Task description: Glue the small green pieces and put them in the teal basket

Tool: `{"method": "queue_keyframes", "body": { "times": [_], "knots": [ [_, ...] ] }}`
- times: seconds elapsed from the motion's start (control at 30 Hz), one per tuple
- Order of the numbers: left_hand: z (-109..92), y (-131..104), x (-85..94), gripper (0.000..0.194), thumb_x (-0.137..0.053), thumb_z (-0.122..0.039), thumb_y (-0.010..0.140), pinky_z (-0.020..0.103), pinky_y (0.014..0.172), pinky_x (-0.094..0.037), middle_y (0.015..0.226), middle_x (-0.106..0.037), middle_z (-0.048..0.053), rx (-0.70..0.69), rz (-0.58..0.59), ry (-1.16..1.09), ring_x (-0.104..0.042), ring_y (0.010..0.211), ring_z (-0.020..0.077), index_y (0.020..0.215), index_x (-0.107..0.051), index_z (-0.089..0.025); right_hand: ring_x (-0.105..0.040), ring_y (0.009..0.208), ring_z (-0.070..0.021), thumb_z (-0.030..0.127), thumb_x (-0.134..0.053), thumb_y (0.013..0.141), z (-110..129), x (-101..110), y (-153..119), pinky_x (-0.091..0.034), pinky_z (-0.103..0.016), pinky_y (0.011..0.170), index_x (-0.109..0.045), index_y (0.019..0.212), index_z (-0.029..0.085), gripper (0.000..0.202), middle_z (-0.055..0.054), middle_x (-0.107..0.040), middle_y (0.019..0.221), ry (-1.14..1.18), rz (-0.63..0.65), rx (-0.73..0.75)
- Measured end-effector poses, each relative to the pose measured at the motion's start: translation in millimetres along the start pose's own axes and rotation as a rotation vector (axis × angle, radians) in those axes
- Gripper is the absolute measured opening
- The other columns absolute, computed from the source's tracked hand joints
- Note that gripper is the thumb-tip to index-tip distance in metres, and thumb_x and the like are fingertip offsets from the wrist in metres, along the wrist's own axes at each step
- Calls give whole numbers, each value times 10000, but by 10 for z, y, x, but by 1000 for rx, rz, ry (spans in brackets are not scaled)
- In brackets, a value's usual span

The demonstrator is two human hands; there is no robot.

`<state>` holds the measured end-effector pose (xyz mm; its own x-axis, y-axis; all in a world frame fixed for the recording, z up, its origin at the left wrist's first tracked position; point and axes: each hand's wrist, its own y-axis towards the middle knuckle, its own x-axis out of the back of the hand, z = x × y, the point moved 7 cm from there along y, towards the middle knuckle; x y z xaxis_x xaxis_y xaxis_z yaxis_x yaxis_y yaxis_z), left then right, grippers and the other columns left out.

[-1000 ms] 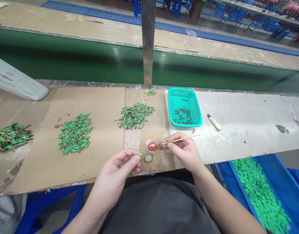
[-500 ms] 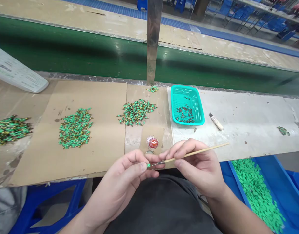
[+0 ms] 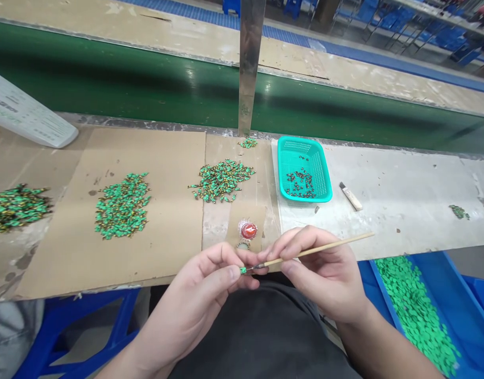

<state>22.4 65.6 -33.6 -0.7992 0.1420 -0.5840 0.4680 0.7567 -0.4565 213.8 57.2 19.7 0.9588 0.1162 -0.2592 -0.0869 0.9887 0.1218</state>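
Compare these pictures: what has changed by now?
The right hand has drawn the brush from the red cap toward the dark shirt, its tip now at the green piece. The left hand, pinching that piece, has shifted rightward and nearer the shirt. Neither let go. Green piles and basket stayed put.

Looks like a workshop. Has a long work table with cardboard on top, heaps of little green and gold bits, a blue bin full of flat green bits, and, far back, blue stools.
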Motion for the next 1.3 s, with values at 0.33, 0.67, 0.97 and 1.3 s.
{"method": "queue_keyframes", "body": {
  "times": [0.33,0.67,0.97,1.3],
  "knots": [
    [3,16,0,286,-1098,-434,877,290,842,-727,1101,-941,120,-28,-7,28,-863,1010,273,783,-902,-249,-937,1047,-245,68,-846,1062,93,-11,-11,-782,-392,966,-885,1146,288,239,-54,-941,1100,-138,13,58],
    [-37,-3,-15,296,-1119,-451,855,269,786,-723,1044,-919,95,-49,1,12,-809,835,210,797,-916,-243,-942,1038,-233,31,-842,1044,115,-26,-18,-784,-373,962,-895,1137,290,280,-40,-938,1077,-63,-13,44],
    [-30,1,-44,273,-1098,-433,889,269,792,-719,1052,-911,91,-41,49,-11,-819,866,217,822,-922,-235,-940,1067,-236,26,-835,1072,104,-12,-45,-784,-407,1017,-897,1170,284,282,-44,-930,1111,19,-13,42],
    [-76,-4,-102,239,-1075,-390,930,232,829,-726,1037,-928,69,-41,87,-20,-828,846,179,838,-931,-224,-931,1004,-209,13,-842,1051,101,-16,-8,-782,-353,971,-899,1159,259,275,-54,-931,1107,-3,-2,66]
  ]
}}
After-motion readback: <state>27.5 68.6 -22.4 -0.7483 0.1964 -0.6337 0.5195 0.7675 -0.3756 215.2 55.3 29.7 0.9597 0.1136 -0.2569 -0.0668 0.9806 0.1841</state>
